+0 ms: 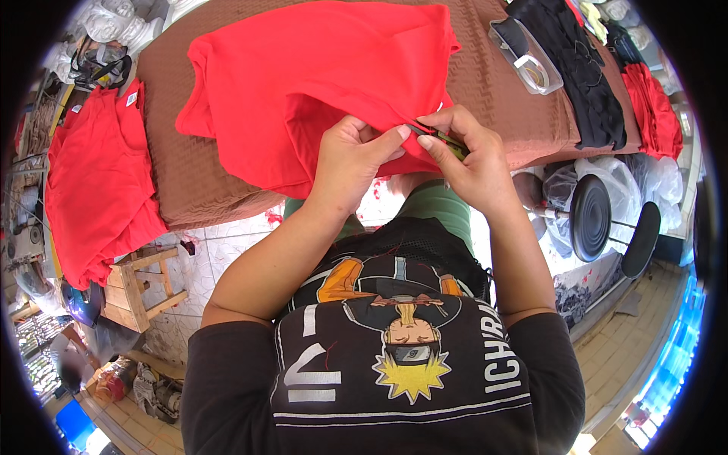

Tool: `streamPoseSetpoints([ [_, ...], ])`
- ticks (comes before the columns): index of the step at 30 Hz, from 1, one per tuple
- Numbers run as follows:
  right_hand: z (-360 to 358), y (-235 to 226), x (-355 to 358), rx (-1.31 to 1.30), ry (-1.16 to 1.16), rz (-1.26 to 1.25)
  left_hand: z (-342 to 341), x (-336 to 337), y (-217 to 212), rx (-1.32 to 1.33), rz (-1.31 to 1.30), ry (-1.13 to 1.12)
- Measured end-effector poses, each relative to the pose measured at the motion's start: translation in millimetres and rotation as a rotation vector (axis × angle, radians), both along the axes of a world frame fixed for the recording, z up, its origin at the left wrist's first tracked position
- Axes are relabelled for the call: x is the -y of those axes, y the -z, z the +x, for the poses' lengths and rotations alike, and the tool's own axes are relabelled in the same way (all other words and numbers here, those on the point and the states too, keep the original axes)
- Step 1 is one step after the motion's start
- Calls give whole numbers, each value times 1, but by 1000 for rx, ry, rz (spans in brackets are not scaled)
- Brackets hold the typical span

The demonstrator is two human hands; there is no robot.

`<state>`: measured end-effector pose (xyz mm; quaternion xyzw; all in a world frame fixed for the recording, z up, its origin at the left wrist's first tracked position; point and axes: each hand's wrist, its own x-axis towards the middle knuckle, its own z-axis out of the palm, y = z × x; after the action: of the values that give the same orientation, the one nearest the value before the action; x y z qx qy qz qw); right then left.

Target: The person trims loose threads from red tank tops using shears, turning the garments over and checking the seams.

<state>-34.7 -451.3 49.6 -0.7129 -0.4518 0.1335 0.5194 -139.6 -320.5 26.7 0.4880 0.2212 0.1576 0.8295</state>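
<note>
A red garment lies bunched on the brown-covered table, its near edge hanging over the front. My left hand is closed on a fold of this red cloth, the thumb pressing it near the garment's right side. In my right hand is a pair of small thread snips with dark blades and a yellow-green handle, partly hidden by the fingers. The blades point left and meet the cloth beside my left thumb. Both hands are close together at the garment's near edge.
More red garments are piled at the left, above a wooden stool. At the right of the brown cover lie a clear plastic box and black cloth. A round black stool seat and plastic bags stand below right.
</note>
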Motion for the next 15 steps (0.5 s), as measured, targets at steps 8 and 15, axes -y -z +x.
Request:
streamPoseSetpoints([
  [8, 1, -6, 3, 58, -5, -63, 3, 2, 3, 91, -6, -46],
  [15, 2, -1, 1, 91, -5, -1, 1, 2, -6, 15, -63, -48],
])
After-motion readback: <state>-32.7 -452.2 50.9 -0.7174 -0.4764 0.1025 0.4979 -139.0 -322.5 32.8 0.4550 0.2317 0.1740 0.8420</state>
